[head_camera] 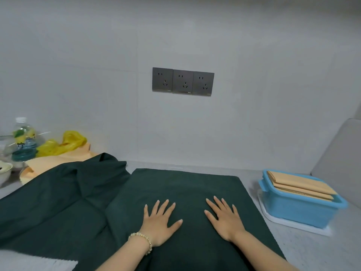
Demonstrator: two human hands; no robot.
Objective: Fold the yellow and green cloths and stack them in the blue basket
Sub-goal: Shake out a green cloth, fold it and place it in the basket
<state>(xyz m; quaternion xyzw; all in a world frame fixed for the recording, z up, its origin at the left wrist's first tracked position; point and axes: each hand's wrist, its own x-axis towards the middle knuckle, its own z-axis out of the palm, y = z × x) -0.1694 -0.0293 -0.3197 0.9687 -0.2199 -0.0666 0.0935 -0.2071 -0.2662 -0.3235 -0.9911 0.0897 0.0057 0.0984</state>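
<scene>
A dark green cloth (187,184) lies spread flat on the counter in front of me. My left hand (159,222) and my right hand (224,220) both press flat on it, fingers straight and spread, side by side. More dark green cloth (58,196) lies rumpled in a pile to the left. Pale yellow cloth (46,163) lies behind that pile at the far left. The blue basket (297,210) stands at the right on a white lid, with folded pale yellow cloths (298,184) stacked inside.
At the far left stand a plastic water bottle (23,139), a yellow plastic bag (62,143) and a white bowl (4,171). A row of grey wall sockets (183,82) is on the wall behind. A white panel (336,163) rises at the right.
</scene>
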